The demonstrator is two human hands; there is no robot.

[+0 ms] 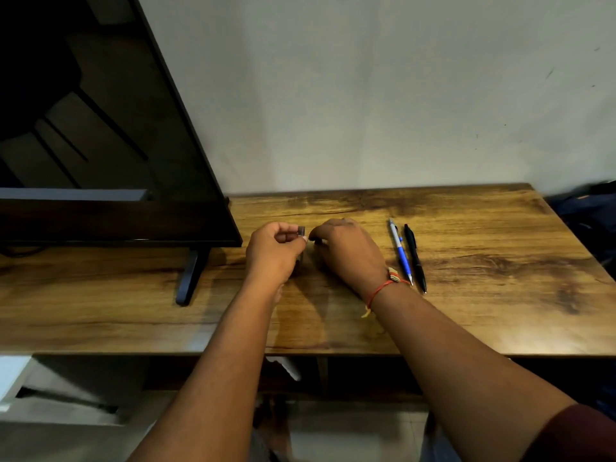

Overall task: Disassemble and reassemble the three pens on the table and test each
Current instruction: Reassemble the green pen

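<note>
Just left of the middle of the wooden surface (466, 248), a small dark pen part (301, 231) sits pinched between the thumb and fingertips of the left hand (275, 250), held a little above the wood. What part of a pen it is cannot be told; it is short, with a pale end. The right hand (348, 250) lies knuckles-up just beside it, its fingers curled under and nearly meeting the left fingertips; whether its grip holds anything is hidden by the hand itself. A red thread bracelet (383, 288) circles the right wrist. Near that wrist, two whole pens lie side by side on the surface, almost parallel: a blue-and-silver pen (401, 251) and, just beside it on the right, a black pen (415, 258). A dark screen (100, 145) on a stand fills the left.
</note>
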